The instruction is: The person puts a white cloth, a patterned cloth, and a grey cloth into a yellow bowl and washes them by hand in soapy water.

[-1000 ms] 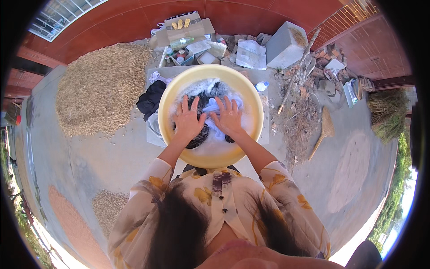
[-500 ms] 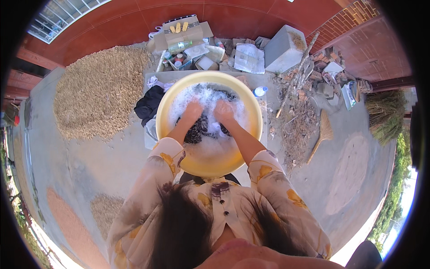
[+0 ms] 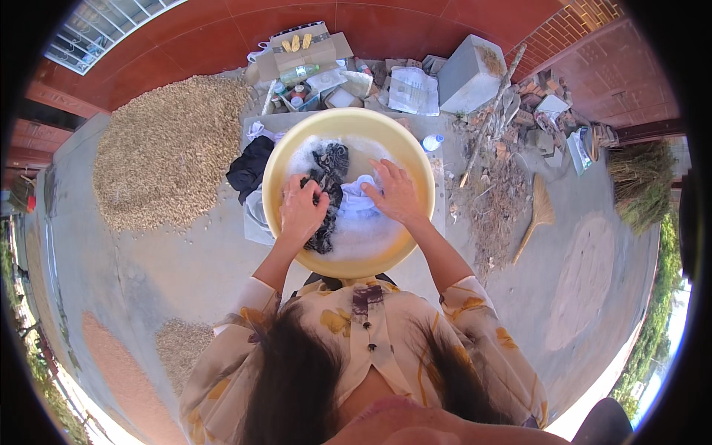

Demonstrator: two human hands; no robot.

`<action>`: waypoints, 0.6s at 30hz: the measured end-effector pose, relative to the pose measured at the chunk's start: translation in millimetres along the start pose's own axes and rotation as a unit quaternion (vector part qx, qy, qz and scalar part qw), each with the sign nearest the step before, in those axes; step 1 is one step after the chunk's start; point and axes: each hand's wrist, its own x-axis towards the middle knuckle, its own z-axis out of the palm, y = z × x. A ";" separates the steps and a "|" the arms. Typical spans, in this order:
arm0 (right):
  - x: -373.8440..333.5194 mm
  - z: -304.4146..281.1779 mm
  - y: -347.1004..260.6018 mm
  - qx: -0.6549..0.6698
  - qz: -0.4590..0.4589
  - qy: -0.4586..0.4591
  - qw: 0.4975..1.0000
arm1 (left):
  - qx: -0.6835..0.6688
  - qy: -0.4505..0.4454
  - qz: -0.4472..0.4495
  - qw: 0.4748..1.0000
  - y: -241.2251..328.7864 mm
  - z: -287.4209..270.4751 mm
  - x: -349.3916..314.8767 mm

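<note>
In the head view, a yellow basin (image 3: pixel 424 178) stands in front of the person, with a black patterned cloth (image 3: pixel 332 158) and a pale lavender cloth (image 3: pixel 359 202) lying wet in its suds (image 3: pixel 363 236). The black patterned cloth runs along the left half, from near the far wall toward the person; the pale lavender cloth is bunched just to its right.

The left hand (image 3: pixel 301 211) has its fingers curled in, pinching a fold of the black patterned cloth against the thumb. The right hand (image 3: pixel 395 191) is spread over the right part of the basin, thumb toward the pale lavender cloth; whether it touches is hard to tell from above.

Both cloths look soft and limp, probably heavy with water and slippery with soap, not fragile. A thick gathered fold should hold better than a single thin edge, so the middle of each bunch seems the best place to grasp.

Half a second ago both hands were sunk close together in foam at the middle. Now they are up and farther apart, the left over the black patterned cloth; more of both cloths shows, and the foam covers less.

Outside the basin, a dark garment (image 3: pixel 250 167) lies at its left and a white bottle (image 3: pixel 432 143) with a blue cap at its right.
</note>
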 end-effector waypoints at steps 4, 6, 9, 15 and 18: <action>5.8 60.8 -2.4 -0.144 -0.020 -0.038 0.989 | 0.151 0.011 0.013 0.988 26.3 48.5 18.5; 24.2 62.2 -8.8 -0.194 0.031 -0.162 0.967 | 0.156 -0.090 -0.031 0.983 26.1 57.8 41.2; 60.9 67.0 -1.6 -0.137 0.123 -0.367 0.912 | 0.192 -0.159 -0.041 0.968 15.5 70.5 64.5; 34.8 135.5 44.2 -0.107 0.117 -0.087 0.983 | 0.120 -0.256 -0.022 0.959 -46.8 121.3 90.4; 72.3 89.1 15.3 -0.020 0.204 -0.103 0.973 | -0.040 -0.035 -0.065 0.996 -57.6 118.7 104.0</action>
